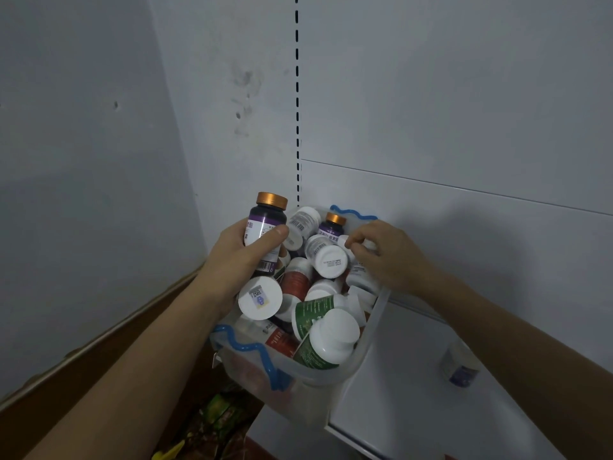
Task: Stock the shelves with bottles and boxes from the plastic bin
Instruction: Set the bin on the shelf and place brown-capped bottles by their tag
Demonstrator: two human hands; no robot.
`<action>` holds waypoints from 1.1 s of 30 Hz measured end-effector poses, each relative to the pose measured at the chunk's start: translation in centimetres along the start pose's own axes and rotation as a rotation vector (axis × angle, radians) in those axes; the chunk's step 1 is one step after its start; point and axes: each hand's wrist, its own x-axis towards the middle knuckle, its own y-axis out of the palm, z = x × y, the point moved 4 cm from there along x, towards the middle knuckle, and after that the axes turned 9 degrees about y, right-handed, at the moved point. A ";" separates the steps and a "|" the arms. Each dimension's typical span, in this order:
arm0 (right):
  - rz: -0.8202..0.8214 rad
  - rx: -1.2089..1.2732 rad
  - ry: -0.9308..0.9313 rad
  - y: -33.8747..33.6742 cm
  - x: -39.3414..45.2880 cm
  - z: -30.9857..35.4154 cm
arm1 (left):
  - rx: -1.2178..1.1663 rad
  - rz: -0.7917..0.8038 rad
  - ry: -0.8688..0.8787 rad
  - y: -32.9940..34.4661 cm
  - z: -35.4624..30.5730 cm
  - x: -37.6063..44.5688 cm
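Gripping a dark gold-capped bottle (265,232) in the left hand (247,257) and pinching a white bottle (360,263) with the right hand (386,257), both over the crowded plastic bin (360,355); only one bottle on the shelf (461,366), so stocking looks barely begun

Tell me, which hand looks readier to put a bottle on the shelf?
The left hand, probably: it already grips a dark bottle lifted above the bin. The right hand is only reaching among bottles inside.

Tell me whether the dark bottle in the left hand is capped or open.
Capped. The dark bottle gripped by the left hand wears its orange cap squarely on the neck, above the plastic bin.
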 end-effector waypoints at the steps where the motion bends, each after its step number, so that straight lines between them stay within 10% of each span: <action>1: 0.025 -0.020 0.001 -0.1 0.1 0.2 | 0.014 0.005 0.005 0.1 0.0 0.1; 21: 0.101 -0.371 0.230 1.9 9.2 2.9 | 0.003 0.080 0.043 1.1 -0.4 -0.1; 33: -0.228 0.352 0.168 -3.2 6.2 2.0 | 0.136 0.062 0.272 0.9 -1.6 -0.4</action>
